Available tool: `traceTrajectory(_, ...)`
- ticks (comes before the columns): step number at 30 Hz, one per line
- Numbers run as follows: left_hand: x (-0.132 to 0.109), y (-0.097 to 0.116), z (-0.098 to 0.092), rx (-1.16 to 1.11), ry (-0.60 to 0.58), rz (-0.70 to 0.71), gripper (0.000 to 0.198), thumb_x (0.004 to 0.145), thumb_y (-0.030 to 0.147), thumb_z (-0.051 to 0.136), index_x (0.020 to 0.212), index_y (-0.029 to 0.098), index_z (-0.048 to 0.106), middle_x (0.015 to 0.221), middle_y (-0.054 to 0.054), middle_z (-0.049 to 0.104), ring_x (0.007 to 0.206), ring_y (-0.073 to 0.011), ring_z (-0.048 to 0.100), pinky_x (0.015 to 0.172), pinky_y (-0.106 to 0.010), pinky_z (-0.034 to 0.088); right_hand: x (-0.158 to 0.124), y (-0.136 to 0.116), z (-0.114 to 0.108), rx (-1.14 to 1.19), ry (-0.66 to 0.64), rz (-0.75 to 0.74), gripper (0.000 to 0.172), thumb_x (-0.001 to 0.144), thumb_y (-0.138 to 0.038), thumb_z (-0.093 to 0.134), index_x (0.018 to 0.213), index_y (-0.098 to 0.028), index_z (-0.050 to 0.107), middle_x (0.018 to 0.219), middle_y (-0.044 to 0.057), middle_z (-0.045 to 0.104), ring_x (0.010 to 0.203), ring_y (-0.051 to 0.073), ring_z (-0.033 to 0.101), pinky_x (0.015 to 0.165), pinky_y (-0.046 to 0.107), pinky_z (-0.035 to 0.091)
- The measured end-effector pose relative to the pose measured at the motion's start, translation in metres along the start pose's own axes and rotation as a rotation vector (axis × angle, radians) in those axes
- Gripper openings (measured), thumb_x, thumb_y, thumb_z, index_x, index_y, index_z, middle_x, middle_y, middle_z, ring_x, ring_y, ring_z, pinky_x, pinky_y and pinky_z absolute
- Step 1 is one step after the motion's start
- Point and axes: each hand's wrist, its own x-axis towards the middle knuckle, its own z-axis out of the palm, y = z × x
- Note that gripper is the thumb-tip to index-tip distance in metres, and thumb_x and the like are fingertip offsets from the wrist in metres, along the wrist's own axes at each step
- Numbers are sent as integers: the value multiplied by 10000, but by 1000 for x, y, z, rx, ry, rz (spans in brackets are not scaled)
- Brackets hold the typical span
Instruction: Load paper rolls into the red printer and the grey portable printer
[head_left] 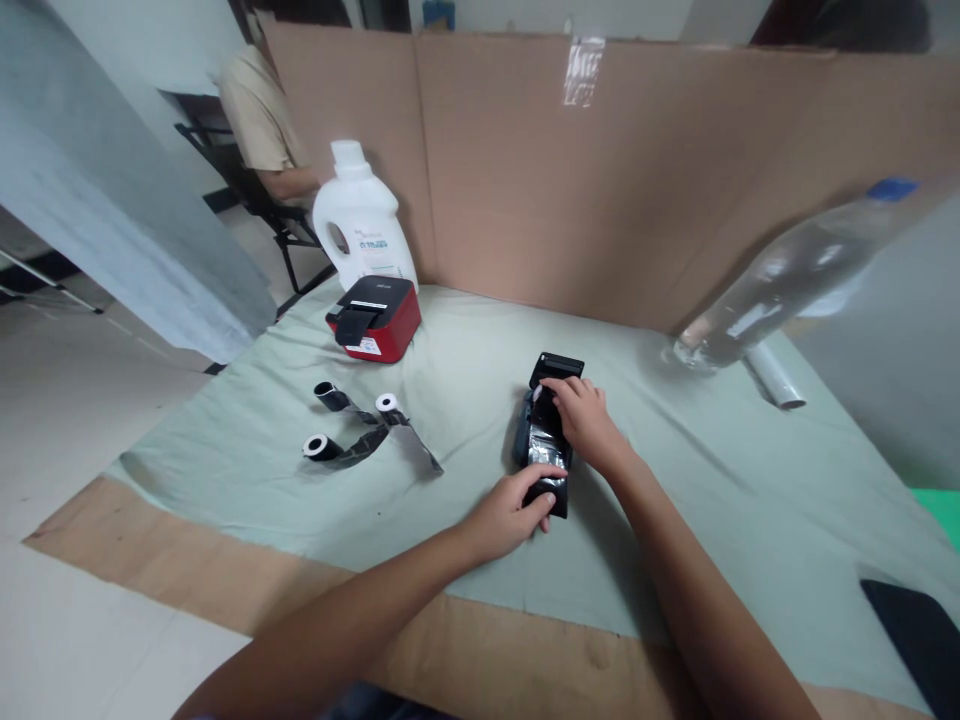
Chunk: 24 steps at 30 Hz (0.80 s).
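On the desk (pixel 525 645), ahead of you: opened black device (pixel 556 370), glossy black film (pixel 546 440) lying over it. Your left hand (pixel 511 515) clamps the film's near end; your right hand (pixel 589 420) bends over the far end, grip unclear. Farther left, capped white jug (pixel 369 225), contents hidden.

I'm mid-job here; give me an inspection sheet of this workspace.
Surface: wrinkled pale green cloth over a wooden board.
Job's things: small dark device, black lid open at its far end, glossy black film along its top.
Clutter: three small rolls with dark film to the left, red-and-black box, white jug, clear bottle, white tube, dark flat object.
Hands: left hand holds the film's near end; right hand at the lid end, its grip unclear.
Cables: nothing seen.
Surroundings: cardboard panel behind; person's tan sleeve and grey curtain at left.
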Motion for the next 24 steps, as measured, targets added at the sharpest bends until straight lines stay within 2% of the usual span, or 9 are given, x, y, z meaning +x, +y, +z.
traceTrajectory(4, 0, 1, 0, 9, 1, -3, 410, 966, 293, 517, 1356, 178, 572, 717, 3, 624, 674, -140, 589, 683, -259, 458, -3, -1, -6, -41, -39, -65, 568, 995, -57, 288, 1415, -289, 591, 1165, 119, 615, 1048, 268, 538, 900, 407, 349)
traceTrajectory(9, 0, 1, -1, 37, -8, -5, 406, 972, 303, 513, 1357, 189, 574, 722, 3, 636, 677, -142, 591, 689, -263, 461, -2, -2, -8, -19, -51, -68, 377, 1039, -247, 447, 1368, -273, 628, 1147, 112, 623, 1067, 280, 548, 900, 415, 358)
traceTrajectory(14, 0, 1, -1, 35, -6, -19, 414, 971, 295, 509, 1366, 185, 571, 724, -2, 637, 691, -148, 606, 692, -265, 463, -1, -1, -1, -13, 7, -28, 398, 990, -148, 478, 1287, -288, 703, 1175, 112, 633, 1072, 283, 547, 855, 407, 389)
traceTrajectory(16, 0, 2, -1, 34, -8, -32, 423, 968, 290, 513, 1374, 181, 566, 723, -4, 637, 685, -148, 604, 687, -265, 461, -2, -2, 1, -4, 60, 14, 366, 968, -135, 489, 1159, -272, 769, 1117, 118, 625, 1031, 283, 550, 849, 416, 413)
traceTrajectory(18, 0, 4, -1, 37, -10, -38, 427, 964, 286, 520, 1375, 178, 565, 723, -6, 638, 681, -148, 603, 684, -265, 461, -1, -2, 1, 18, 196, 35, 312, 955, -172, 525, 1133, -246, 771, 1115, 129, 603, 1024, 287, 539, 886, 440, 441)
traceTrajectory(21, 0, 7, -1, 31, -12, -30, 425, 954, 277, 529, 1362, 170, 574, 723, -7, 635, 676, -145, 608, 674, -260, 463, 2, 1, -1, 47, 426, 55, 411, 971, -245, 525, 1368, -206, 624, 1304, 162, 543, 1111, 308, 502, 999, 496, 440)
traceTrajectory(23, 0, 7, 0, 31, -10, -24, 423, 944, 273, 536, 1352, 169, 579, 718, -3, 630, 667, -142, 612, 665, -256, 466, 5, 6, -4, 81, 448, 46, 471, 981, -251, 490, 1447, -193, 534, 1345, 170, 532, 1155, 318, 492, 1038, 522, 429)
traceTrajectory(24, 0, 7, 0, 30, -8, -23, 421, 939, 272, 540, 1345, 170, 583, 716, 0, 628, 664, -140, 614, 661, -253, 468, 6, 8, -6, 113, 428, 26, 455, 981, -247, 480, 1428, -192, 544, 1318, 167, 547, 1162, 317, 501, 1040, 517, 435)
